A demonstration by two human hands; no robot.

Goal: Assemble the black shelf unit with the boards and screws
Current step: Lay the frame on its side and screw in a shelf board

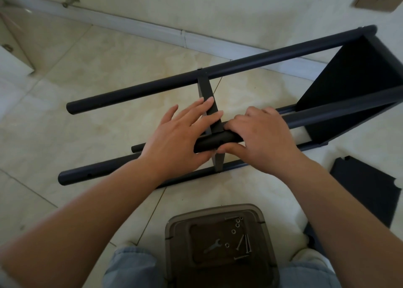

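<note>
On the floor, right hand [257, 133] grips a pole [214, 142] (left hand [181, 130] flat).

shelf unit [239, 69]: black poles and boards with a dull, matt look
loose board [366, 191]: plain black
floor [109, 58]: pale cream tiles, faintly mottled, thin dark joints
skirting [130, 26]: white
container [220, 244]: translucent brown-grey
screws [245, 244]: silver-grey metal
spanner [212, 246]: silver-grey
trousers [130, 268]: faded light blue denim
</note>
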